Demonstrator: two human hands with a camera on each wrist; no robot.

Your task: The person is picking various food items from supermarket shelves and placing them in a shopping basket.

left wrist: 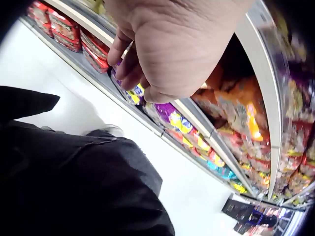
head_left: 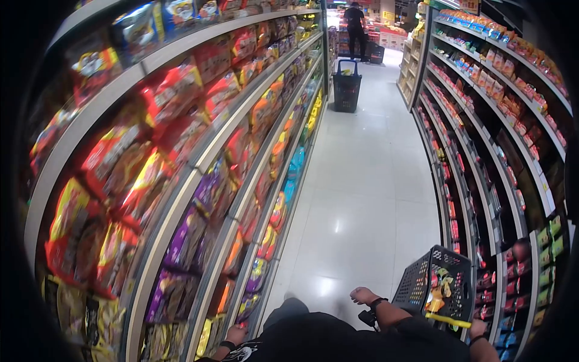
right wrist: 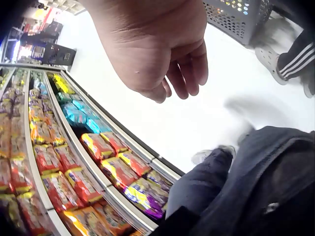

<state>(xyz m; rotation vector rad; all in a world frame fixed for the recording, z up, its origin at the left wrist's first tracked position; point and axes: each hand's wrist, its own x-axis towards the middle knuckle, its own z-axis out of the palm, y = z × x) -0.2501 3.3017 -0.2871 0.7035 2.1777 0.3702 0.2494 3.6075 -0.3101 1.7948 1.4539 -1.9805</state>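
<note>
My left hand point(head_left: 238, 333) hangs low beside the left shelf. In the left wrist view the same hand point(left wrist: 172, 54) has loosely curled fingers point(left wrist: 129, 69) in front of purple and yellow snack packs point(left wrist: 179, 120) on the lowest shelf; no item shows in its grasp. My right hand point(head_left: 363, 295) is over the aisle floor, left of a dark basket point(head_left: 416, 280). Relaxed fingers of the right hand point(right wrist: 152, 54) hang down in the right wrist view, with nothing in them. Another person's hand point(head_left: 476, 329) grips the basket's yellow handle point(head_left: 447, 320).
Shelves of red snack packs point(head_left: 175, 90) line the left side. Small packets point(head_left: 506, 102) fill the right shelves. Farther along the pale floor point(head_left: 368, 175) stands another dark basket point(head_left: 347, 90), with a person point(head_left: 354, 30) beyond it. A foot in a clog point(right wrist: 269, 64) is near the close basket.
</note>
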